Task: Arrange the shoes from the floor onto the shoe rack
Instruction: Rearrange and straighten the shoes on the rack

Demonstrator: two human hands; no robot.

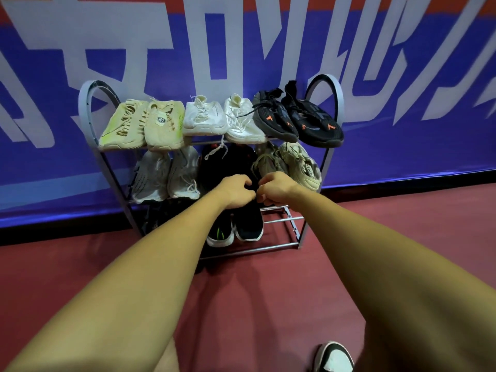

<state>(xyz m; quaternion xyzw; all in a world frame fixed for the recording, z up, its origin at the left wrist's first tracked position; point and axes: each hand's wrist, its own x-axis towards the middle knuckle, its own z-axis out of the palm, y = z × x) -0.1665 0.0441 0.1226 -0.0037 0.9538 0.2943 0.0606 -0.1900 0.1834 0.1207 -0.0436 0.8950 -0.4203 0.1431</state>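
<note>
- Left hand and right hand both grip the black shoes on the middle shelf of the shoe rack
- These shoes look light and soft, so hold them by the heels

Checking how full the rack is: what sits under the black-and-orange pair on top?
A beige pair, one tier down; its far ends are covered by the black-and-orange pair. Lower still, bare bottom rails.

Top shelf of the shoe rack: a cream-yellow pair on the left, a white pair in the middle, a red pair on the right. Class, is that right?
Not quite: the head view shows the right pair is black with orange marks, not red. The cream-yellow pair and white pair are as stated.
</note>
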